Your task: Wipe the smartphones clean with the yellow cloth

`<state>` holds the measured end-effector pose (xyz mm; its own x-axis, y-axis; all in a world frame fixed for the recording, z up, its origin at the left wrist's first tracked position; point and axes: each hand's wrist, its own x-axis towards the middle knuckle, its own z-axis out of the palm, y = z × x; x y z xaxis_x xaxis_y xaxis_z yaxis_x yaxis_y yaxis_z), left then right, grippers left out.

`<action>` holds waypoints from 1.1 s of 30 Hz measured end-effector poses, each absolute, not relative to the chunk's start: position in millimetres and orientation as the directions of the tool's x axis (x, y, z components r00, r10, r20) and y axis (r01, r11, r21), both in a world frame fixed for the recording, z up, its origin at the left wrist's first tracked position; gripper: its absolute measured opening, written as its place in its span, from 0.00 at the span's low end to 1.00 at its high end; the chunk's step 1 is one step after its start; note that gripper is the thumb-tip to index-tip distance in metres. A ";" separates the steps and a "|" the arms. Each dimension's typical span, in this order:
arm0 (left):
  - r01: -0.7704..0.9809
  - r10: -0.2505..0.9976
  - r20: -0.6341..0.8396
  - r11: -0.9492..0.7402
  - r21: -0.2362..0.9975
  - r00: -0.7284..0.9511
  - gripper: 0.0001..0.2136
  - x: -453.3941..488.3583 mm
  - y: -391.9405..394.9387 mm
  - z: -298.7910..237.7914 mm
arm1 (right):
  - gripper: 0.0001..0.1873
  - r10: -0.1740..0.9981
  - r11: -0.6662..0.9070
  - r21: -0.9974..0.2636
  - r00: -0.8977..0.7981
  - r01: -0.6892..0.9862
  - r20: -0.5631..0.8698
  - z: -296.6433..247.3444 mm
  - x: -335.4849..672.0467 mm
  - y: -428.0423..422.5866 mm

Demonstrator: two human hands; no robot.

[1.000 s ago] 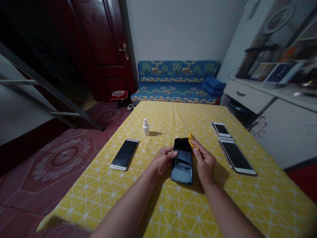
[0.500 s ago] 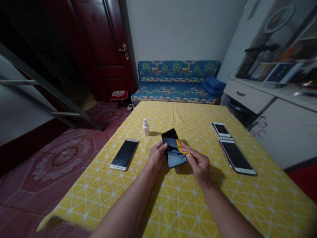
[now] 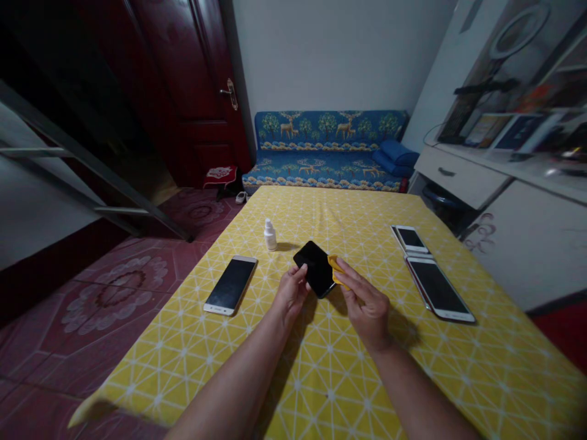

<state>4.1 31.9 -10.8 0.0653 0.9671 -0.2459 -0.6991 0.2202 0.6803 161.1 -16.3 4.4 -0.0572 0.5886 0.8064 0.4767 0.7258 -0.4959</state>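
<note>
A black smartphone [image 3: 313, 266] is held above the table by my left hand [image 3: 292, 292], its thumb lying over the near left edge of the screen. My right hand [image 3: 365, 300] pinches a small yellow-orange cloth [image 3: 337, 269] against the phone's right edge. To the left, a white-framed smartphone [image 3: 231, 285] lies screen up. Behind it stands a small white bottle [image 3: 270, 236]. On the right side lie a larger white phone [image 3: 440, 288] and a smaller white phone [image 3: 411, 238], end to end and screens up.
A yellow cloth with white lines covers the table [image 3: 330, 379]. Beyond its far edge is a blue patterned sofa [image 3: 316, 165]. A white cabinet [image 3: 527, 238] stands on the right, a metal ladder [image 3: 123, 189] and a dark red door [image 3: 192, 79] on the left.
The black phone has turned and tilted in my left hand, so its screen now looks plain dark without the bright reflection. The cloth has shifted to the phone's right edge.
</note>
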 end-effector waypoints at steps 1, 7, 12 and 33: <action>-0.695 0.968 -0.243 0.217 0.685 0.062 0.16 3.8 32.0 -10.1 | 0.20 0.593 0.723 -0.501 -0.055 0.476 0.803 4.2 161.3 -16.2; -0.601 0.986 -0.168 0.138 0.787 0.007 0.18 -1.3 33.1 -4.5 | 0.17 0.659 0.688 -0.568 -0.060 0.451 0.750 -0.5 162.6 -14.2; -0.482 0.989 -0.145 0.135 0.866 0.017 0.24 -1.6 32.4 -4.7 | 0.15 0.708 0.601 -0.637 0.048 0.482 0.704 -8.5 166.1 -6.0; 0.570 0.968 0.243 -0.230 0.789 0.055 0.13 2.7 26.1 -11.3 | 0.19 0.764 0.547 -0.586 -0.071 0.598 0.641 -21.5 165.5 1.8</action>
